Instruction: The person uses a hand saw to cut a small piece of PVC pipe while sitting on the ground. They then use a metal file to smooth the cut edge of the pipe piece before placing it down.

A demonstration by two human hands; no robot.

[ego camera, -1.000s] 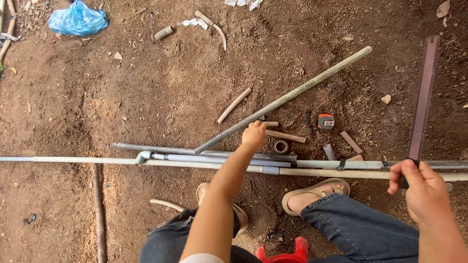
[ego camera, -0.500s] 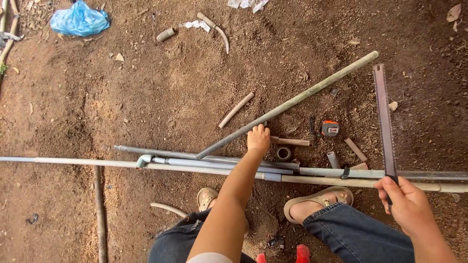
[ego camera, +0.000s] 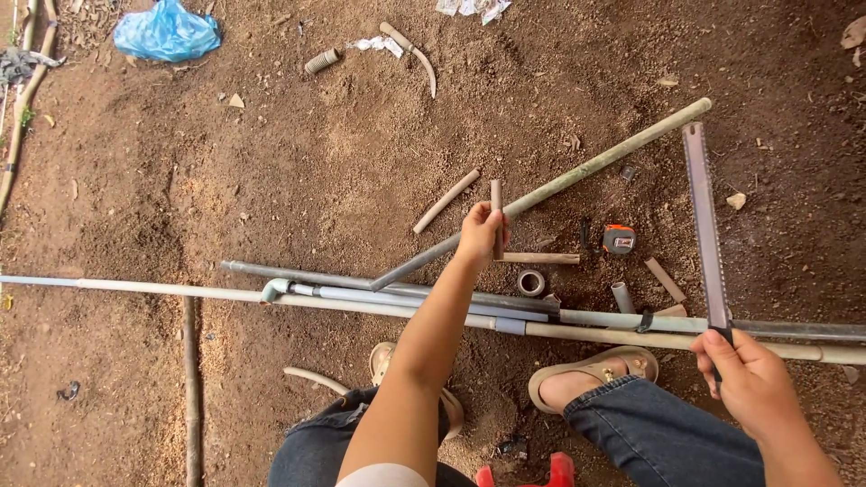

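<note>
My left hand (ego camera: 480,233) reaches forward over the long pipes and grips a short brown pipe piece (ego camera: 496,200), lifted and pointing away from me. My right hand (ego camera: 747,379) at the lower right holds the near end of a hacksaw blade (ego camera: 705,225), a long flat toothed strip that points away across the dirt. Below both hands, several long grey and white pipes (ego camera: 406,302) lie side by side from left to right. A long greenish pipe (ego camera: 577,179) slants from them to the upper right.
An orange tape measure (ego camera: 619,239), a roll of tape (ego camera: 530,282) and short pipe offcuts (ego camera: 666,280) lie on the dirt between my hands. A blue plastic bag (ego camera: 166,32) sits far left. My sandalled feet (ego camera: 591,372) rest just behind the pipes.
My left hand has picked up the short brown pipe piece and lifted it. My right hand has swung the saw blade leftward and nearer to the pipes.
</note>
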